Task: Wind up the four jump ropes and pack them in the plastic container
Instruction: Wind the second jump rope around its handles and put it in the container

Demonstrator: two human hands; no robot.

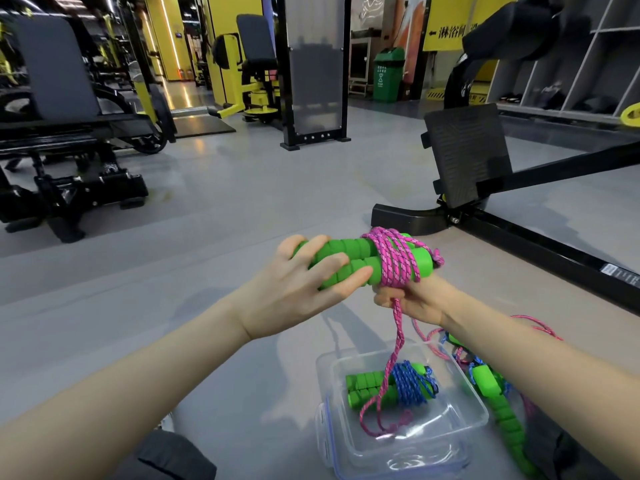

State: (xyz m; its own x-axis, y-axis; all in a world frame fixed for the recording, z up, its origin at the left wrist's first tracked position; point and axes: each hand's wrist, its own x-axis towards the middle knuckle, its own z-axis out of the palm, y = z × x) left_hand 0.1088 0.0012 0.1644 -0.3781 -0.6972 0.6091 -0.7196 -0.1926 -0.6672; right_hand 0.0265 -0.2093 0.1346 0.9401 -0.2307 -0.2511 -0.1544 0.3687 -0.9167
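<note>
My left hand [304, 289] grips two green foam handles [349, 263] held side by side above the floor. Pink rope [394, 261] is coiled several times round their right end. My right hand [412, 303] sits under the coils and pinches the pink rope, whose loose tail [388, 379] hangs down into the clear plastic container [467, 424]. Inside the container lies a wound jump rope [391, 384] with green handles and blue cord. Right of the container, partly hidden by my right forearm, more green handles [495, 396] lie tangled with pink and blue cord.
The container's lid [327, 441] lies under its left side on the grey gym floor. A black machine base with a footplate [467, 157] stands close ahead on the right. More gym machines stand at the left and back. My dark-clad knee [166, 459] shows at the bottom.
</note>
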